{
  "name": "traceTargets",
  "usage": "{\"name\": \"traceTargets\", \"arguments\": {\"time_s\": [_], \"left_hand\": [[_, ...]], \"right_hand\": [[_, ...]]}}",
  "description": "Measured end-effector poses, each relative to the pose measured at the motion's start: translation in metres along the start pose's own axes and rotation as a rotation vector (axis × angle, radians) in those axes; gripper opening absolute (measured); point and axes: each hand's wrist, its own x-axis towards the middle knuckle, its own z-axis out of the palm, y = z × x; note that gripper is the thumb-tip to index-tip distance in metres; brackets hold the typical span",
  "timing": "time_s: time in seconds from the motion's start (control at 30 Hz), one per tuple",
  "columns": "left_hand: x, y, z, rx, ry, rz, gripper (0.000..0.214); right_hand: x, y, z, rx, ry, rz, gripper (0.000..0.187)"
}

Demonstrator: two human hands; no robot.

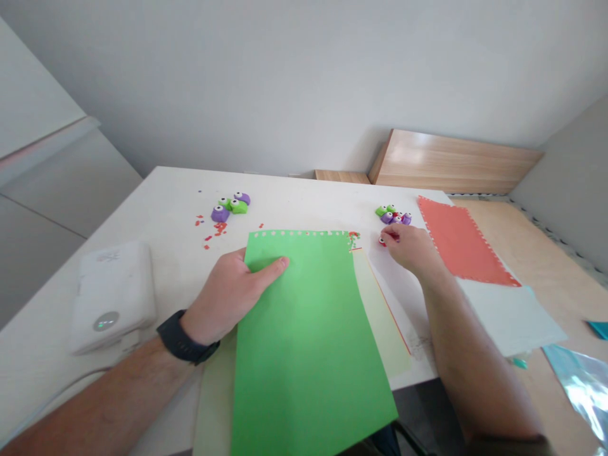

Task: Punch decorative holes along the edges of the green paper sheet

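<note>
A green sheet of paper (308,329) lies in front of me, with a row of small punched holes along its far edge. My left hand (232,294) grips its left edge, thumb on top of the sheet. My right hand (411,248) rests on the table to the right of the sheet, fingers closed on a small red craft punch (382,240). Just beyond that hand sits a cluster of green, purple and red punches (393,215). Under the green sheet lies a pale yellow sheet (384,316).
Another group of purple and green punches (231,206) sits far left with red paper scraps (213,229). A white device (113,294) stands at the left. An orange sheet (463,244) over a pale blue sheet (513,316) lies right. Wooden boards (451,161) lean behind.
</note>
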Motion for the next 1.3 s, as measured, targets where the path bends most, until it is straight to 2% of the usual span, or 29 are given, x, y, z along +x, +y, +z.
{"name": "traceTargets", "arguments": {"time_s": [0.13,0.27,0.4,0.47,0.73,0.93,1.17,1.3], "left_hand": [[0.0001,-0.0009,-0.0004,-0.001,-0.003,-0.015,0.049],[-0.0004,-0.0015,-0.0004,-0.010,0.001,-0.005,0.049],[-0.0009,-0.0015,-0.0007,0.007,-0.003,-0.005,0.048],[-0.0011,-0.0014,-0.0008,0.006,-0.006,-0.005,0.049],[-0.0013,-0.0003,-0.0002,-0.025,-0.027,-0.016,0.052],[-0.0011,0.0004,-0.0013,0.002,-0.025,-0.001,0.050],[-0.0018,0.0008,-0.0009,0.011,-0.022,0.007,0.049],[-0.0018,0.0008,-0.0009,0.006,-0.027,0.007,0.048]], "right_hand": [[-0.0009,-0.0009,-0.0023,-0.092,0.004,-0.017,0.035],[0.0007,0.0001,0.0002,-0.072,0.019,-0.047,0.032],[0.0021,0.0022,0.0037,-0.014,0.163,-0.133,0.026],[0.0013,0.0026,0.0040,0.029,0.222,-0.131,0.026],[0.0012,0.0047,0.0041,-0.058,-0.021,-0.148,0.024],[0.0003,0.0005,0.0040,-0.014,0.010,-0.044,0.026],[0.0021,0.0031,0.0067,-0.032,0.049,-0.106,0.023],[0.0024,0.0052,0.0057,-0.004,0.037,-0.036,0.024]]}}
